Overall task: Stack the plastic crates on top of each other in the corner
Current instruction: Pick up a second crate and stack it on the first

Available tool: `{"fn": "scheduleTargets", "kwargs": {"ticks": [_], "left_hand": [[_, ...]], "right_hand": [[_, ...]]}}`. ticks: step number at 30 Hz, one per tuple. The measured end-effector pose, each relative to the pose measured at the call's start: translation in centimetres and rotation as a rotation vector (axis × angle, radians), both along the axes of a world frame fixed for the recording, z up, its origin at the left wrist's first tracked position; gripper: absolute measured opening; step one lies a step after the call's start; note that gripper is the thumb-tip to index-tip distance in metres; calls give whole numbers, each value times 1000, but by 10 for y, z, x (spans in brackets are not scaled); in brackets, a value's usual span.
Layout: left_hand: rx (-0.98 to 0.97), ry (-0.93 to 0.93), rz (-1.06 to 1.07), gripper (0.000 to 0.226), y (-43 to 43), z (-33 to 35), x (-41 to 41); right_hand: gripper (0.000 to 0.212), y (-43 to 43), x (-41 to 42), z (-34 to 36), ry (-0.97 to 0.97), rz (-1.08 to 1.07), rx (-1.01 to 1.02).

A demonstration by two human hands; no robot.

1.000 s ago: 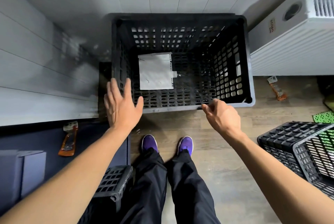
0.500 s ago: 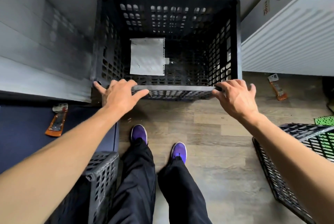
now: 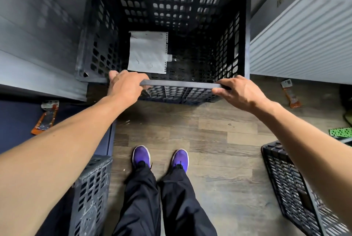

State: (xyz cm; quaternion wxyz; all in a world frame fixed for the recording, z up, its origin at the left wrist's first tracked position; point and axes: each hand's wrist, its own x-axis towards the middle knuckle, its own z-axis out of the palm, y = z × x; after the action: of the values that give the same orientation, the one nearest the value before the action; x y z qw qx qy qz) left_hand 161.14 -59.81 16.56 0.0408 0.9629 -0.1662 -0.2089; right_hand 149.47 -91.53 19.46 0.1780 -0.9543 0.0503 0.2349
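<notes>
Head view: black crate [image 3: 245, 26] in the floor's far corner, beside white radiator [image 3: 304, 35]; left hand [image 3: 124, 85] and right hand [image 3: 240, 91], open a second ago, now both clamped on its near rim; judged: base being seated, grey crate [image 3: 91, 188] not yet stacked

The black crate [image 3: 181, 84] at 12 o'clock is matt moulded plastic, dusty and scuffed pale along its rim, and the sheet [image 3: 147, 53] on its bottom looks like thin white paper, lightly creased. The grey crate [image 3: 91, 188] at 7 o'clock is duller plastic scratched with whitish marks, and the crate [image 3: 289, 188] at 4 o'clock is a finer black plastic lattice. The floor [image 3: 209, 131] at the centre shows wood-grain planks with a low sheen, the wall panels [image 3: 28, 45] at 10 o'clock look smooth and painted, and the trousers [image 3: 144, 197] at 6 o'clock are black cloth with a faint shine.
</notes>
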Motion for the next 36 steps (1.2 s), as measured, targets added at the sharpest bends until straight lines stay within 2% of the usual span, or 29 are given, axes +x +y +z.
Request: {"fn": "scheduleTargets", "kwargs": {"ticks": [6,14,21,26,29,31,36], "left_hand": [[-19,-77,18,21,-2,-12,6],[2,-101,-44,17,-3,-9,4],[-12,-86,-47,17,9,-13,8],[-23,-80,-32,14,12,-16,13],[-37,-8,-26,17,9,-15,18],[-29,-27,-44,18,2,-13,17],[-23,-71,-74,16,-1,-9,13]], "right_hand": [[43,-7,9,-3,-93,-17,-23],[55,-9,8,-4,-35,16,-10],[41,3,3,-4,-22,13,-3],[50,6,4,-11,-71,19,-46],[50,0,11,-8,-8,22,17],[53,-3,13,-10,14,49,41],[45,0,8,-16,25,23,14]]}}
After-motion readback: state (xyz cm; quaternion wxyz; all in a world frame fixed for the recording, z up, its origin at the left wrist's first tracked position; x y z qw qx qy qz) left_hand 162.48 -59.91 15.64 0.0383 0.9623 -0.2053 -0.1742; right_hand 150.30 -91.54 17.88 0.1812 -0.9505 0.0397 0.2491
